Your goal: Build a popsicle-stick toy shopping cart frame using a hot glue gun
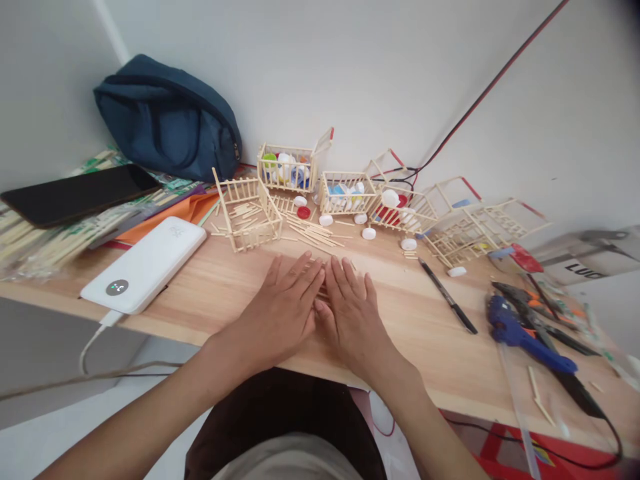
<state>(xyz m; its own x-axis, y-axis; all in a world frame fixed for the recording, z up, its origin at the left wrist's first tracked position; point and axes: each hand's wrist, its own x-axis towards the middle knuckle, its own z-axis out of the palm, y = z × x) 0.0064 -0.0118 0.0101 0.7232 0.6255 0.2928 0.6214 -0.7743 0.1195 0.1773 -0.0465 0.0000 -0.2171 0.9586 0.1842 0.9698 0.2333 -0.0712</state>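
My left hand [285, 307] lies palm down on the wooden table, its fingers stretched forward. Beside it my right hand [353, 310] is also flat, fingers extended, and the two nearly touch at the fingertips. A few thin wooden sticks [323, 291] show in the gap between the hands; whatever else is under the palms is hidden. Just beyond the fingertips, loose cut sticks [314, 233] are scattered. An open frame of glued sticks [255, 239] stands ahead of my left hand, with more short sticks inside it.
Several small stick carts [347, 208] with white wheels line the wall, some holding bottle caps. At right are a black pen [449, 296], a blue glue gun [533, 348] and pliers. At left are a white power bank [145, 267], a phone [83, 193] and a blue bag [167, 120].
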